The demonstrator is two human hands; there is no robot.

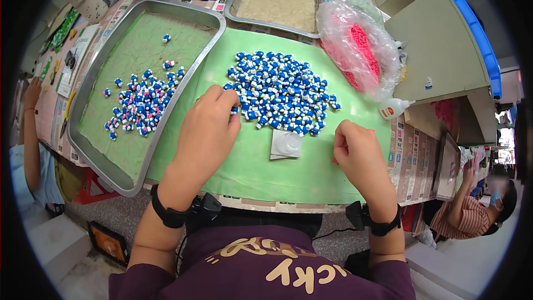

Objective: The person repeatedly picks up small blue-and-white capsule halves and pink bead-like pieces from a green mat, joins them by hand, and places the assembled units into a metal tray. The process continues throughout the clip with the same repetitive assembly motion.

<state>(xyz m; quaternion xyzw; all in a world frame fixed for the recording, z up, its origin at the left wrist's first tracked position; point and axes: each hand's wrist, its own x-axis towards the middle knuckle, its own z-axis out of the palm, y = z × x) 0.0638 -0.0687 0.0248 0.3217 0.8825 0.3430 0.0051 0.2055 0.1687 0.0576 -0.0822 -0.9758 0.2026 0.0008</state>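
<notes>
A large heap of small blue-and-white figures (280,91) lies on a green sheet (244,175). At the heap's left edge my left hand (210,125) is closed, its fingertips around a small figure (235,110) that is mostly hidden. My right hand (361,149) is to the right of the heap, closed, with a tiny pink piece (335,160) showing at its fingertips. Between the hands sits a small white square with a clear round dish (287,143) on it. To the left, a metal tray (145,175) holds more figures, several showing pink parts.
At the right, a clear plastic bag (333,19) contains many pink pieces (363,50). A white glue bottle (393,108) lies below it. Another metal tray (236,16) stands at the back. A grey cabinet (444,50) borders the right side. Other people sit at both sides.
</notes>
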